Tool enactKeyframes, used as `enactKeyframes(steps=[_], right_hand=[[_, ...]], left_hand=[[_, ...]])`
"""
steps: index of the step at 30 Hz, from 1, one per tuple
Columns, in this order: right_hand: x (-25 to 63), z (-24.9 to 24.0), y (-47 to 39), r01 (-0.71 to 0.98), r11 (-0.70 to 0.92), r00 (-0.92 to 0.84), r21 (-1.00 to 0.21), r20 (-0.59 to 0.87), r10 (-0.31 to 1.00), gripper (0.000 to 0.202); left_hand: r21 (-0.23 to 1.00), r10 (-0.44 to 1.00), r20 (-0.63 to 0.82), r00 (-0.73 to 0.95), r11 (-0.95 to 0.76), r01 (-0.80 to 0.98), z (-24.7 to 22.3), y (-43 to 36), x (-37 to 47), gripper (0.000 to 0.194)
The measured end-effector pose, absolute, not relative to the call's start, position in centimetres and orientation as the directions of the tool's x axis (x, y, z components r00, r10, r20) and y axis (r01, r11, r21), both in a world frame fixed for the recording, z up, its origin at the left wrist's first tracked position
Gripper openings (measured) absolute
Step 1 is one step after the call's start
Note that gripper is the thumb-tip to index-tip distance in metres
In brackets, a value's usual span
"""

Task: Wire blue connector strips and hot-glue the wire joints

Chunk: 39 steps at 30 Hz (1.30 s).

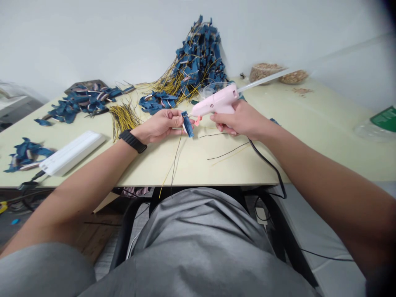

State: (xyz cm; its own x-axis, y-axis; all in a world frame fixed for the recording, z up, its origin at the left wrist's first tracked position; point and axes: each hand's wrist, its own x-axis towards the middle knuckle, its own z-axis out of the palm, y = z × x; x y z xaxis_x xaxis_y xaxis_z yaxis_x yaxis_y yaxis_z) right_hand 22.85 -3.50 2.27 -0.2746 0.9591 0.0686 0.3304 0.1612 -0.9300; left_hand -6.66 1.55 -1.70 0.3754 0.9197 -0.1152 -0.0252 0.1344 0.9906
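My left hand pinches a small blue plastic part near the middle of the table, with a black and a yellow wire trailing from it over the front edge. My right hand is wrapped round the handle of a pale pink hot glue gun. The gun's nozzle points left and is at the upper end of the blue part; whether it touches cannot be made out. A long clear glue stick juts from the gun's back. Loose black and yellow wires lie below the gun.
A tall heap of blue parts with yellow wires leans at the back wall. More blue parts lie left, near a bundle of yellow-black wires and a white power strip. The gun's black cord hangs over the front edge.
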Motion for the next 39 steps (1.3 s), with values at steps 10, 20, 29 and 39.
enactKeyframes(steps=[10, 20, 29, 39], right_hand=[[23.14, 2.20, -3.39, 0.338, 0.162, -0.295, -0.927, 0.060, 0.954, 0.041], [22.84, 2.48, -3.60, 0.330, 0.133, -0.268, -0.935, 0.042, 0.963, 0.039], [22.98, 2.39, -3.53, 0.329, 0.146, -0.263, -0.933, 0.058, 0.963, 0.037], [22.86, 2.55, -3.62, 0.346, 0.144, -0.253, -0.927, 0.056, 0.966, 0.037]], left_hand=[[0.991, 0.914, -0.108, 0.390, 0.132, -0.034, -1.73, 1.52, -6.89, 0.005], [0.994, 0.905, -0.098, 0.413, 0.112, -0.009, -1.65, 1.53, -7.04, 0.009], [0.993, 0.906, -0.105, 0.411, 0.114, 0.002, -1.62, 1.53, -7.11, 0.009], [0.995, 0.903, -0.076, 0.422, 0.093, -0.019, -1.79, 1.46, -6.89, 0.004]])
